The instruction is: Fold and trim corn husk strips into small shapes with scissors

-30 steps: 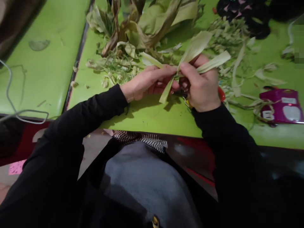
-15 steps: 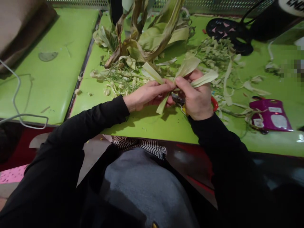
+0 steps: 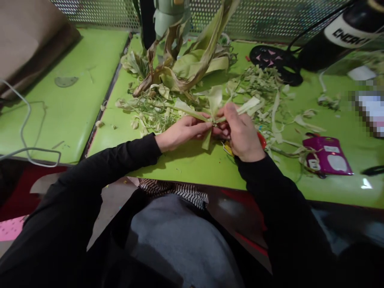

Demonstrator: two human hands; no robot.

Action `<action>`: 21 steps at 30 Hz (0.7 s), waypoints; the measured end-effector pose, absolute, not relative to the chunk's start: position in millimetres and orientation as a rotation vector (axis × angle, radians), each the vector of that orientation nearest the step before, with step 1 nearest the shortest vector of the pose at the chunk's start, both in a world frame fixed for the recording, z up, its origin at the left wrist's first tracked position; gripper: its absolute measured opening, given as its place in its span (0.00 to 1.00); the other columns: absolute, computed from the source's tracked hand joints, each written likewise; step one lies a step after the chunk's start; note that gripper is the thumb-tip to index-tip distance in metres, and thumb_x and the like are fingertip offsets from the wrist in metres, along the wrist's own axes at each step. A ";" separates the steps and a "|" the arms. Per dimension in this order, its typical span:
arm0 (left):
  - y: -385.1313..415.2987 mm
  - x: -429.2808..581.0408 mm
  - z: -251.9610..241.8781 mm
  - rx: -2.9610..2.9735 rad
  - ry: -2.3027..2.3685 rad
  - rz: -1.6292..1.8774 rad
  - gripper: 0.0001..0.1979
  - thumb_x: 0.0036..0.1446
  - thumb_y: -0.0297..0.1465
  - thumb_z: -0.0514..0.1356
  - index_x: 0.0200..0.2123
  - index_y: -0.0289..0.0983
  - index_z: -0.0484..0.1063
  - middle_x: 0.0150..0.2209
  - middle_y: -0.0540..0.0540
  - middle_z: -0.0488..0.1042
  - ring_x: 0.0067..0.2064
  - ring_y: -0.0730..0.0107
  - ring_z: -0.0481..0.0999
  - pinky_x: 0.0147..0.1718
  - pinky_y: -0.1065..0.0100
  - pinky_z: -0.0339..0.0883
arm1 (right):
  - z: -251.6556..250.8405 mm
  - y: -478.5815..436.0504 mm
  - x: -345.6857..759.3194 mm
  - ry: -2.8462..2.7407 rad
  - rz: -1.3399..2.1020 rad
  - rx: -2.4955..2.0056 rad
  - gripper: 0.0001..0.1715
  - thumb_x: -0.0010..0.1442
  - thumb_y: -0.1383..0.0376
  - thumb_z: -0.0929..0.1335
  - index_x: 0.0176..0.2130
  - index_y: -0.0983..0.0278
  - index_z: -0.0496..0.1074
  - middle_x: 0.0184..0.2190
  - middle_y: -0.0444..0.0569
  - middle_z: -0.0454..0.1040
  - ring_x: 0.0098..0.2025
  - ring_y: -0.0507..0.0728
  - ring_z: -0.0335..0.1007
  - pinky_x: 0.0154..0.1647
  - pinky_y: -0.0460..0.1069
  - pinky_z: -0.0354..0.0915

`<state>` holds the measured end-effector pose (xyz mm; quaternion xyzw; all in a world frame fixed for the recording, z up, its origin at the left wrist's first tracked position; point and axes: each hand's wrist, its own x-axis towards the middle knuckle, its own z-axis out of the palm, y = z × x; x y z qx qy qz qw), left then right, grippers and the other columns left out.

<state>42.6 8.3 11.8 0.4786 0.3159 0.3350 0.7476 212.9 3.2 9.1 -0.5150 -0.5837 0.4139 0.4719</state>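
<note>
Pale green husk strips (image 3: 215, 100) meet in a knot-like centre between my hands and fan out upward, sideways and down. My left hand (image 3: 186, 131) pinches them near the centre from the left. On the right, the fingers of my right hand (image 3: 241, 132) are closed on the strips too, with one pale strip sticking out past the index finger. Partly hidden by my right hand is a tool with a red handle (image 3: 261, 140) and some yellow below the palm. Behind my hands lie shredded husk scraps (image 3: 156, 110) and large dried husk leaves (image 3: 192, 68).
On the green table (image 3: 192, 168) are a purple case (image 3: 328, 156), a black mask-like object (image 3: 274, 60), a dark bottle (image 3: 333, 38) and a blurred phone-like object (image 3: 373, 110). A green bottle (image 3: 169, 18) stands behind the leaves; a brown bag (image 3: 30, 40) and white cable (image 3: 25, 120) are left.
The camera view has tilted up, showing more of the mesh and bottles. The strips have turned between my fingers, their centre now more exposed, and my right hand's fingers have shifted around them.
</note>
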 end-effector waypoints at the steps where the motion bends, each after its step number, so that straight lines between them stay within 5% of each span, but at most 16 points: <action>1: 8.6 42.8 11.7 1.034 0.710 0.805 0.05 0.61 0.29 0.61 0.39 0.33 0.72 0.32 0.47 0.77 0.35 0.73 0.75 0.36 0.70 0.67 | 11.4 1.6 213.7 -1.482 0.990 -1.305 0.31 0.58 0.37 0.64 0.26 0.60 0.67 0.16 0.38 0.60 0.17 0.46 0.52 0.18 0.46 0.52; 7: 10.2 42.2 13.0 0.965 0.811 1.065 0.04 0.63 0.27 0.60 0.42 0.36 0.70 0.37 0.50 0.77 0.40 0.75 0.78 0.40 0.73 0.70 | 18.6 -9.6 206.8 -1.807 0.873 -1.332 0.27 0.63 0.46 0.66 0.25 0.63 0.70 0.21 0.42 0.71 0.20 0.48 0.60 0.23 0.47 0.56; 12: 12.9 45.1 6.9 0.905 0.730 1.041 0.05 0.63 0.25 0.59 0.43 0.33 0.71 0.40 0.48 0.80 0.47 0.71 0.80 0.49 0.69 0.71 | 17.5 -16.2 197.1 -1.959 0.786 -1.286 0.19 0.65 0.61 0.65 0.23 0.62 0.65 0.18 0.40 0.67 0.19 0.48 0.55 0.23 0.47 0.53; 16: 12.9 45.4 3.3 0.892 0.692 1.001 0.04 0.62 0.24 0.60 0.40 0.32 0.73 0.37 0.47 0.81 0.44 0.70 0.82 0.50 0.66 0.72 | 17.3 -19.6 195.2 -2.054 0.699 -1.257 0.18 0.63 0.65 0.65 0.22 0.61 0.60 0.16 0.37 0.57 0.18 0.47 0.49 0.22 0.47 0.48; 21: 10.7 42.7 4.2 0.954 0.685 0.952 0.03 0.61 0.26 0.62 0.37 0.32 0.74 0.32 0.48 0.80 0.39 0.72 0.81 0.47 0.67 0.73 | 15.5 -21.5 195.7 -2.134 0.745 -1.171 0.16 0.61 0.66 0.66 0.23 0.62 0.61 0.18 0.38 0.60 0.20 0.47 0.52 0.24 0.46 0.52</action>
